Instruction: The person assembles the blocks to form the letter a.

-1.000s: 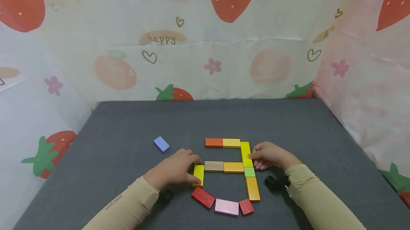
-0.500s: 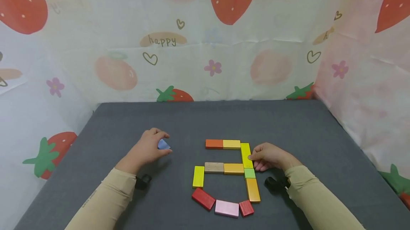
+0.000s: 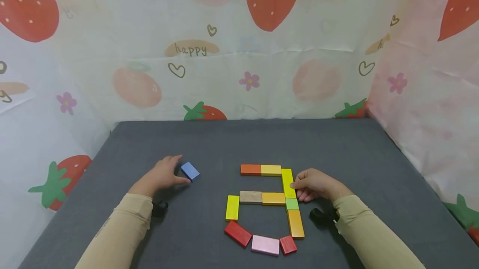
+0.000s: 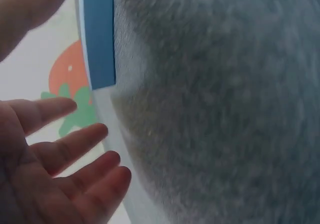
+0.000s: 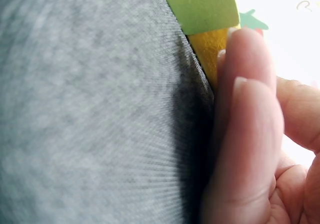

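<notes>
A blue block (image 3: 190, 171) lies flat on the dark cloth, apart from the other blocks. My left hand (image 3: 159, 176) is beside it on the left, thumb and fingers spread. In the left wrist view, daylight shows between the spread fingers and the blue block (image 4: 99, 36). On the right, my right hand (image 3: 314, 183) rests with bent fingers against the right side of a long yellow block (image 3: 287, 179), thumb tip at its edge. That block stands in line with a green block (image 3: 292, 204) and an orange-yellow block (image 3: 296, 224).
An orange block (image 3: 250, 169) and a pale yellow one (image 3: 271, 170) form the top row. Below are a wood-coloured block (image 3: 250, 197), a yellow block (image 3: 232, 208), a red block (image 3: 238, 234) and a pink block (image 3: 265, 245). Printed curtains surround the grey table (image 3: 157, 136).
My left hand went from the lower yellow block to the blue block and took hold of it, then let go and drew slightly back left. My right hand has stayed in place.
</notes>
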Tool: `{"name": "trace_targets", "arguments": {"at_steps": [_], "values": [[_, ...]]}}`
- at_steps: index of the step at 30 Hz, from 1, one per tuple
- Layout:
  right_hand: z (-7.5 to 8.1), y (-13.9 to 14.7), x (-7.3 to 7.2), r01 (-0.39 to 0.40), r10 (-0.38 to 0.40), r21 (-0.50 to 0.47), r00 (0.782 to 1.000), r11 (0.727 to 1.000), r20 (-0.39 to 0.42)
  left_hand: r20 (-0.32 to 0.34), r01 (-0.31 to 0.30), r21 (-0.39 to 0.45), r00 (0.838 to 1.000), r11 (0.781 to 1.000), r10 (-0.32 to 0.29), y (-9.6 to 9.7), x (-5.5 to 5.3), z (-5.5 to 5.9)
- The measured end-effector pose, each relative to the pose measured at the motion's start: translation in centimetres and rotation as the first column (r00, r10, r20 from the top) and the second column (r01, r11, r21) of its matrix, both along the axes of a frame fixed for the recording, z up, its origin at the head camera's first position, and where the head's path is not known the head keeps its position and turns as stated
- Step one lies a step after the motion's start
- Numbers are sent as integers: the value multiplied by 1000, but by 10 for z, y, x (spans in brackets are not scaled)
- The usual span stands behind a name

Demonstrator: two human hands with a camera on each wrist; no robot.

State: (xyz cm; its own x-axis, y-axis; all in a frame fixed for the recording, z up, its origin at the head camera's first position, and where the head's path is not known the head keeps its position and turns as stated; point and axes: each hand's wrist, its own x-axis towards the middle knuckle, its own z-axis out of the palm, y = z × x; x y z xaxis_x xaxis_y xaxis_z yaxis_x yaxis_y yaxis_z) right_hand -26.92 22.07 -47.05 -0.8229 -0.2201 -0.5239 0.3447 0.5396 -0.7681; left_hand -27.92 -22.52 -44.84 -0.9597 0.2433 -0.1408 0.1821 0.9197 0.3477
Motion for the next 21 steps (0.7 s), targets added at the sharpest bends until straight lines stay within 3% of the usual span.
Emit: {"name": "trace_targets", "arguments": {"at_steps": [10, 21], "values": [[0, 0, 0, -2, 2, -4, 1000, 1000, -7, -9, -26, -49, 1000, 998, 26, 8, -5, -9], [1, -1, 0, 1, -1, -1, 1000, 1000, -2, -33, -38, 41, 999, 998, 39, 13, -6, -5]]}}
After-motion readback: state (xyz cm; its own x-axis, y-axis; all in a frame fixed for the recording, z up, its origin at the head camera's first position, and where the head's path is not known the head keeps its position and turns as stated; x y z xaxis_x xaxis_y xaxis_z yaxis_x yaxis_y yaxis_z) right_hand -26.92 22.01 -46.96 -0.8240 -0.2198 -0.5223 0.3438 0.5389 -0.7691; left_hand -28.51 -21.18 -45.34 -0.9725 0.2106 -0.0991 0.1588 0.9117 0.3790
